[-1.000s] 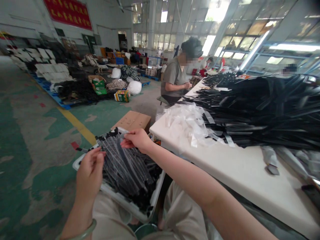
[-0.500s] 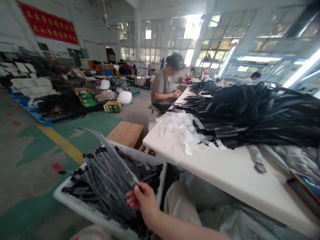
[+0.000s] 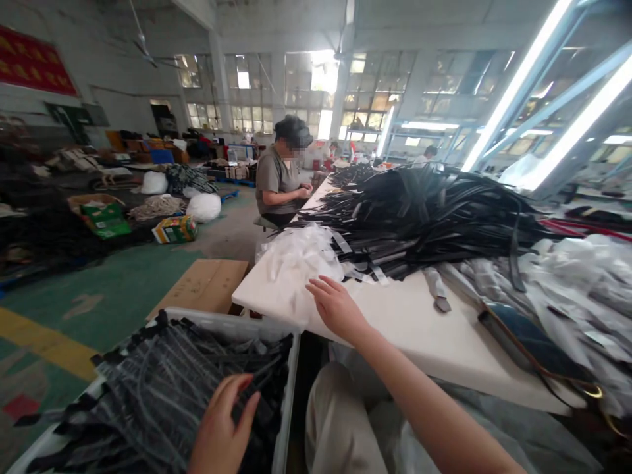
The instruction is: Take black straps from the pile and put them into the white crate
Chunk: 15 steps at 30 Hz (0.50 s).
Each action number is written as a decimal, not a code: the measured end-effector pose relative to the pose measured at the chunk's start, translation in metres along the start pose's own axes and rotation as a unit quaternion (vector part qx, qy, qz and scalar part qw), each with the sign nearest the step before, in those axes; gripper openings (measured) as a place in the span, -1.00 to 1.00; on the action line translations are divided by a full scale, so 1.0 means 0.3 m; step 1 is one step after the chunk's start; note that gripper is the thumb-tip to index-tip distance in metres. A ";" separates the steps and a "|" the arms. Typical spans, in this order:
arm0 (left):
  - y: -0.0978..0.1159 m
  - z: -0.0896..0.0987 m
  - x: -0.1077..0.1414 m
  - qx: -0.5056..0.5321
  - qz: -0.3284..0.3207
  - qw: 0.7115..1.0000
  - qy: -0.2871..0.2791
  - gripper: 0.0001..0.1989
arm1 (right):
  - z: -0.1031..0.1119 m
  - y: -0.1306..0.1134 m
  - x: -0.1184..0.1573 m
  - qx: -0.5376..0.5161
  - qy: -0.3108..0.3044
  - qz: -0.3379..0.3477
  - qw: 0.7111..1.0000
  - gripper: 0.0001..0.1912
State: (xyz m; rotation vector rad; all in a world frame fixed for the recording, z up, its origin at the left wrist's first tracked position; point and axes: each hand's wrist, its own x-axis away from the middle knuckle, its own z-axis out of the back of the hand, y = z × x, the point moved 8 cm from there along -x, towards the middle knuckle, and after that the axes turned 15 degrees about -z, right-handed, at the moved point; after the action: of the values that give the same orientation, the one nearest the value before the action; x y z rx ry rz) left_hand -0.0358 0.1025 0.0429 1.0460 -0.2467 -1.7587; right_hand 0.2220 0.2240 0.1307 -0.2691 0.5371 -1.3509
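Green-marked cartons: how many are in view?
2. An open green carton stands beyond the bin, at the left; the green-and-yellow carton is right of it, beside a white bag. Others may be hidden in the background clutter.

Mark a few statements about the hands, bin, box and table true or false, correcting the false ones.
1. The bin holds dark strips. True.
2. The left hand grips the cardboard box. False: the left hand is open above the bin.
3. The right hand is over the white table. True.
4. The cardboard box stands on the white table. False: the cardboard box is off it, beyond the bin.
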 end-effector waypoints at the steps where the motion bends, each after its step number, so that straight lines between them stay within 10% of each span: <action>1: 0.082 -0.040 -0.097 -0.031 -0.055 0.998 0.001 -0.63 | -0.009 0.021 -0.033 0.019 -0.004 -0.005 1.000 -0.49; 4: 0.242 -0.179 -0.332 -0.083 -0.135 0.987 0.000 -0.56 | -0.056 0.083 -0.076 0.064 -0.017 -0.048 0.997 -0.46; 8: 0.278 -0.318 -0.481 -0.103 -0.157 0.982 -0.011 -0.77 | -0.095 0.131 -0.067 0.103 -0.033 -0.089 0.990 -0.47; 15: 0.216 -0.186 -0.237 -0.092 -0.173 0.981 0.007 -0.67 | -0.099 0.158 -0.071 0.122 -0.033 -0.105 0.986 -0.41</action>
State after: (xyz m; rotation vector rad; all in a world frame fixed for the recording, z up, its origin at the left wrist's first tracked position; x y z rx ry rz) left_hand 0.0551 0.1499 0.0859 1.0083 0.1143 -2.0391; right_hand 0.2444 0.2582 0.0872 -0.1712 0.2896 -1.5909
